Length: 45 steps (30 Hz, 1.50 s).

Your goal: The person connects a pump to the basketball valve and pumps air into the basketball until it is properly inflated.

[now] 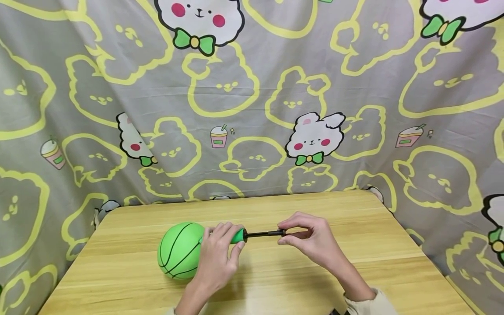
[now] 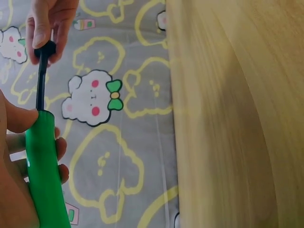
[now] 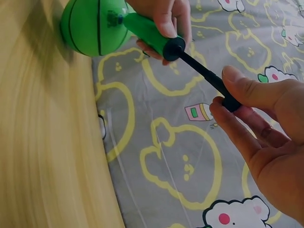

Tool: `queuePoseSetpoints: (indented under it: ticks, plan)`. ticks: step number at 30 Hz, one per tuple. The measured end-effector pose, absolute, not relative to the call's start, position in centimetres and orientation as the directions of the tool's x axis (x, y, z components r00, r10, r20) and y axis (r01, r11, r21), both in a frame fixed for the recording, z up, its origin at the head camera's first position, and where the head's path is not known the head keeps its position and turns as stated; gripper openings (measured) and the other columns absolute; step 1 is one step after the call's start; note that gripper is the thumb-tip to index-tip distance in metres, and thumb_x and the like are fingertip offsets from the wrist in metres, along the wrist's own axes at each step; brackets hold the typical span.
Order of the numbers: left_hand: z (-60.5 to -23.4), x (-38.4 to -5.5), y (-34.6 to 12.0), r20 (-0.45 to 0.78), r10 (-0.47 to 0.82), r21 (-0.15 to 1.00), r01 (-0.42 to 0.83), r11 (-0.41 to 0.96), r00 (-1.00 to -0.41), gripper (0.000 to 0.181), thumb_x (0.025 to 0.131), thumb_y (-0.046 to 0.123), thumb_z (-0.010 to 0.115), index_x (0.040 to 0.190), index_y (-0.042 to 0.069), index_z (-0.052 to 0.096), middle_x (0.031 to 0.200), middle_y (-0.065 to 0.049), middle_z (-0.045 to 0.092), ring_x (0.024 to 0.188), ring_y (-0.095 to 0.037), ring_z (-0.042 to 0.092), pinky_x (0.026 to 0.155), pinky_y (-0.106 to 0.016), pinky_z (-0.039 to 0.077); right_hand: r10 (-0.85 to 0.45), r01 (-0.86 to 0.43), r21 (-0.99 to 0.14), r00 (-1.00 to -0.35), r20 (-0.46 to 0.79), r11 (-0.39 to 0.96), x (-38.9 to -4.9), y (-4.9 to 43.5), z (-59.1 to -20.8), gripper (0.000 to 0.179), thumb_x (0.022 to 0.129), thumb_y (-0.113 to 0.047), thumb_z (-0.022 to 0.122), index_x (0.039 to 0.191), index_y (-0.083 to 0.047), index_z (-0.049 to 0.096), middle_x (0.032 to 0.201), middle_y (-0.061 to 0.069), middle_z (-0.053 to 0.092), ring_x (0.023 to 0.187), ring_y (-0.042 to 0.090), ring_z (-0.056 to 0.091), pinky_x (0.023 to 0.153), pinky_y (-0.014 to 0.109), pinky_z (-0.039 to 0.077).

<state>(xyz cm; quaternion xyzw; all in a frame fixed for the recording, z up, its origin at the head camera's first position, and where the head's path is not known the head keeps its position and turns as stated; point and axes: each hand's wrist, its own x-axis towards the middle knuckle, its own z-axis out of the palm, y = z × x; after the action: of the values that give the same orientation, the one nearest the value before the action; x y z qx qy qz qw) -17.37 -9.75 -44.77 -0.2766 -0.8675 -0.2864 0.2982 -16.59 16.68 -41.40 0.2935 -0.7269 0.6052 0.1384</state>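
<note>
A green ball with black basketball lines (image 1: 179,251) sits at the left of the tabletop. My left hand (image 1: 218,253) grips the green barrel of a small hand pump (image 2: 45,161), whose far end meets the ball in the right wrist view. Out of the barrel runs a thin black rod (image 3: 202,70), drawn well out. At its end, my right hand (image 1: 315,238) pinches the black handle (image 3: 231,103) between thumb and fingers. Part of the barrel is hidden behind the left fingers in the head view.
The wooden table (image 1: 374,262) has rounded far corners. Behind it and at both sides hangs a grey curtain (image 1: 252,96) with yellow outlines and cartoon animal heads. Light sleeves (image 1: 372,302) show at the bottom of the head view.
</note>
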Motion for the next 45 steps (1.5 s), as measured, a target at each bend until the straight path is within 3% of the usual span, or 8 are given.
queuePoseSetpoints:
  ticks: [8,18,28,36,45]
  plan:
    - [-44.8,-16.9,-9.3,0.665,0.320,0.334,0.652,0.680,-0.675,0.028,0.091,0.022,0.070,0.116,0.012,0.072,0.102,0.002,0.070,0.098,-0.019,0.063,0.087,-0.044,0.040,-0.257,-0.609,-0.787,-0.779,0.572,0.095,-16.6,15.4,-42.1,0.027,0.079,0.000,0.085,0.104,-0.008,0.079,0.099,0.011,0.073,0.093,0.023,0.073,0.072,0.037,0.060]
    - [-45.1,-16.6,-8.8,0.679,0.337,0.309,0.670,0.675,-0.652,0.027,0.089,0.023,0.071,0.113,0.012,0.072,0.099,0.003,0.068,0.094,-0.018,0.062,0.084,-0.042,0.038,-0.251,-0.622,-0.781,-0.766,0.592,0.060,-16.5,13.7,-43.1,0.027,0.079,0.003,0.084,0.104,-0.005,0.078,0.098,0.018,0.072,0.092,0.024,0.073,0.071,0.036,0.060]
    - [-45.3,-16.4,-8.4,0.675,0.359,0.301,0.684,0.664,-0.645,0.027,0.088,0.022,0.071,0.112,0.012,0.073,0.099,0.003,0.068,0.091,-0.016,0.062,0.081,-0.039,0.036,-0.241,-0.669,-0.739,-0.731,0.638,0.073,-16.5,12.1,-44.0,0.027,0.078,0.006,0.083,0.103,-0.004,0.077,0.095,0.011,0.073,0.089,0.025,0.074,0.068,0.035,0.060]
    - [-45.1,-16.8,-8.9,0.652,0.392,0.307,0.698,0.647,-0.649,0.025,0.092,0.023,0.071,0.115,0.014,0.072,0.101,0.005,0.067,0.095,-0.013,0.060,0.086,-0.041,0.040,-0.298,-0.627,-0.776,-0.755,0.583,0.070,-16.3,12.8,-43.1,0.023,0.084,-0.004,0.082,0.106,-0.009,0.076,0.101,0.010,0.071,0.096,0.025,0.072,0.074,0.035,0.060]
    - [-44.9,-17.2,-9.7,0.638,0.369,0.331,0.674,0.661,-0.676,0.026,0.092,0.025,0.071,0.116,0.016,0.071,0.104,0.006,0.067,0.101,-0.014,0.062,0.088,-0.041,0.041,-0.334,-0.619,-0.782,-0.753,0.567,0.068,-16.4,14.9,-41.9,0.026,0.083,0.001,0.081,0.107,-0.007,0.076,0.103,0.013,0.071,0.095,0.025,0.072,0.075,0.036,0.060]
